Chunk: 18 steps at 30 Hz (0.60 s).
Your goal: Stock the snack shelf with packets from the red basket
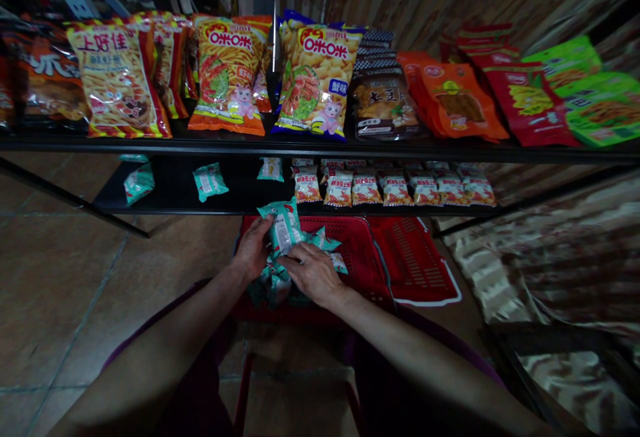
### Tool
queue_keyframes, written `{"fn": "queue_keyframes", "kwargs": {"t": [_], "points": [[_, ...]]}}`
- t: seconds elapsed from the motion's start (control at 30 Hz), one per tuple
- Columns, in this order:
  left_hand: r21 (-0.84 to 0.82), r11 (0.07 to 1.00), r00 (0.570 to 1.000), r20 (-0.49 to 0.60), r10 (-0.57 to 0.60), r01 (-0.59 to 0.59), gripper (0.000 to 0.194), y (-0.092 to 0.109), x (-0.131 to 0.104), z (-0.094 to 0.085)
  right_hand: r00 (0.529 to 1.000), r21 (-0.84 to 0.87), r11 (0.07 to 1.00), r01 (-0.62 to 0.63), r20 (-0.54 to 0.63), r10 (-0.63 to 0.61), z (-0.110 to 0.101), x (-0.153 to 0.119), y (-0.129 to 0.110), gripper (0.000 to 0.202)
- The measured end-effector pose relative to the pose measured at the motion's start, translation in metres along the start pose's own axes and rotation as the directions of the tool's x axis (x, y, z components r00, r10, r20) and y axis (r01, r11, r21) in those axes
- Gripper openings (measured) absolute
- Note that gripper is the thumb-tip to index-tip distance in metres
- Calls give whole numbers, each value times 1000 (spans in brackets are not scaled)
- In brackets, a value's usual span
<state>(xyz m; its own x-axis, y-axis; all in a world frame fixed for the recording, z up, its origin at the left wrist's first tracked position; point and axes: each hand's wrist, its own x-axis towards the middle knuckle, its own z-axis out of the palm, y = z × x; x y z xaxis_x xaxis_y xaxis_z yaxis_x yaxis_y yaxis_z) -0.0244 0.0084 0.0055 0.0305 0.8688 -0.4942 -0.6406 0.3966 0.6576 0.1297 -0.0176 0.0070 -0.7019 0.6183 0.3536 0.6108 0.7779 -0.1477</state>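
Both my hands are on a teal snack packet (285, 225) above a red shopping basket (363, 243). My left hand (254, 248) grips the packet's left side. My right hand (313, 270), with a ring on one finger, has its fingers curled at the packet's lower edge; its fingertips are partly hidden. More teal packets (275, 283) lie in the basket below and beside my hands. On the lower black shelf ahead, a teal packet (211, 181) lies left of the middle, with another teal packet (139, 183) farther left.
White-and-red snack packets (367, 187) stand in rows on the lower shelf's right side. The upper shelf (310, 149) bears larger snack bags (317, 83) in several colours. A second red basket (415, 260) is on the floor at right, beside a patterned curtain (550, 243).
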Motion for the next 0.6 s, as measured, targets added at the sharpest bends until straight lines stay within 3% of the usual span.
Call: {"fn": "queue_keyframes", "kwargs": {"t": [0.23, 0.33, 0.43, 0.5, 0.6], "points": [[-46, 995, 995, -55, 82, -85, 29, 5, 0, 0, 998, 24, 999, 39, 57, -40, 5, -2, -6, 17], [-34, 994, 993, -56, 105, -107, 31, 8, -2, 1, 999, 144, 988, 49, -13, -47, -1, 0, -3, 19], [30, 994, 994, -30, 108, -107, 36, 6, -6, 2, 981, 238, 970, -53, -171, 96, -11, 5, 8, 20], [109, 987, 993, 18, 114, -115, 38, 3, -9, 3, 937, 266, 945, -191, -239, 256, -17, 9, 19, 23], [256, 955, 987, 97, 128, -149, 36, -3, -12, 5, 884, 310, 891, -332, -228, 409, -18, 13, 35, 30]]}}
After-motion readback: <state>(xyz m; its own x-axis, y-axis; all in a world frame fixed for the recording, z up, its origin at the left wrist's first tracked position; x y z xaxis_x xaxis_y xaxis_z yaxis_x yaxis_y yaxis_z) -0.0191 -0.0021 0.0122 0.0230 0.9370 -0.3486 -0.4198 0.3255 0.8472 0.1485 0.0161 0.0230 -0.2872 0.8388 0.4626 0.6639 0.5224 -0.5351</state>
